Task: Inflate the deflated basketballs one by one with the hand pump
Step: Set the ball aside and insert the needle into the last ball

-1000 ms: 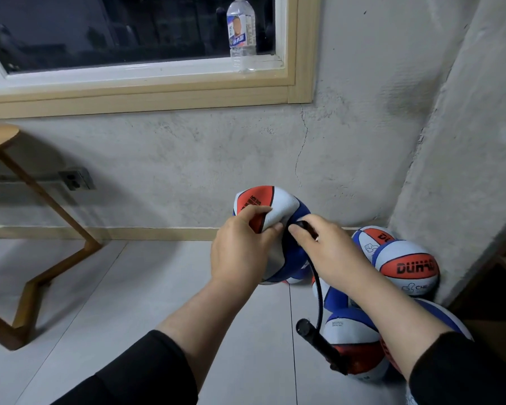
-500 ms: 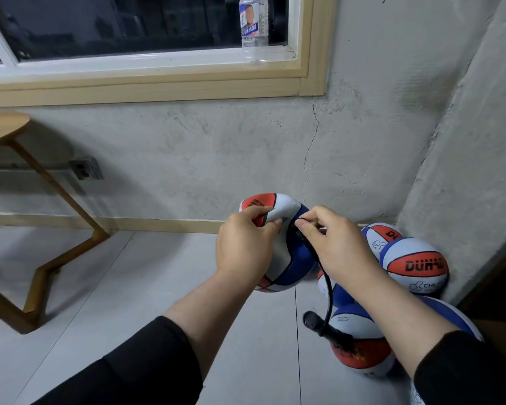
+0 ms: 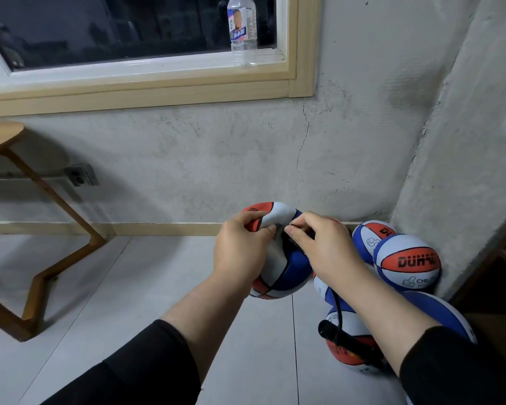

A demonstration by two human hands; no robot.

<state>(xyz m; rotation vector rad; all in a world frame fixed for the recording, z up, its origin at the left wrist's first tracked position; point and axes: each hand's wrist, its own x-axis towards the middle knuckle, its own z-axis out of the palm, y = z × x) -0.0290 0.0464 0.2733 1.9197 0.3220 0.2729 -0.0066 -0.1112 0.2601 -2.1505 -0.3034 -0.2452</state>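
My left hand [image 3: 240, 252] grips the dented red, white and blue basketball [image 3: 287, 276], held above the grey tiled floor [image 3: 129, 302] near the wall. My right hand [image 3: 322, 247] pinches the tip of the thin black hose [image 3: 337, 309] against the ball. The black hand pump [image 3: 348, 346] hangs below my right forearm, before four more basketballs [image 3: 406, 261] in the corner.

The pale tiled floor [image 3: 129, 302] carries a cluster of red, white and blue basketballs [image 3: 406, 264] packed into the wall corner at right, the black hand pump [image 3: 348, 346] among them, and a wooden table's leg [image 3: 41, 276] at left.
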